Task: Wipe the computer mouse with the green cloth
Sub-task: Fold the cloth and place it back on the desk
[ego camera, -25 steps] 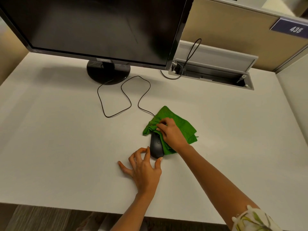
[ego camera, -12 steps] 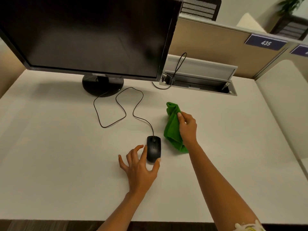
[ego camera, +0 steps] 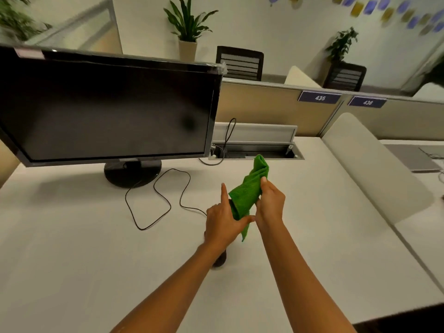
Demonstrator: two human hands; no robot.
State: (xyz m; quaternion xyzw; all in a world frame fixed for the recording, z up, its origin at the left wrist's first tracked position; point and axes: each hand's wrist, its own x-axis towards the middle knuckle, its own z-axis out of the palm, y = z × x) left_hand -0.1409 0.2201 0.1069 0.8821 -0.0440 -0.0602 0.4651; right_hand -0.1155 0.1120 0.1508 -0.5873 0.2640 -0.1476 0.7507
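The green cloth (ego camera: 247, 195) hangs bunched in the air above the white desk (ego camera: 72, 248). My right hand (ego camera: 270, 207) is closed around its middle. My left hand (ego camera: 222, 222) pinches the cloth's lower part with the thumb, its index finger pointing up. The black computer mouse (ego camera: 219, 261) lies on the desk under my left wrist. Only its near end shows, and neither hand touches it.
A black monitor (ego camera: 103, 111) on a round stand fills the back left. The mouse cable (ego camera: 163, 198) loops in front of it. An open cable tray (ego camera: 254, 152) sits behind the cloth. A white divider (ego camera: 374, 169) bounds the desk on the right.
The cloth has come up off the desk. My left hand has left the mouse and joined the right hand on the cloth. The view has tilted upward.
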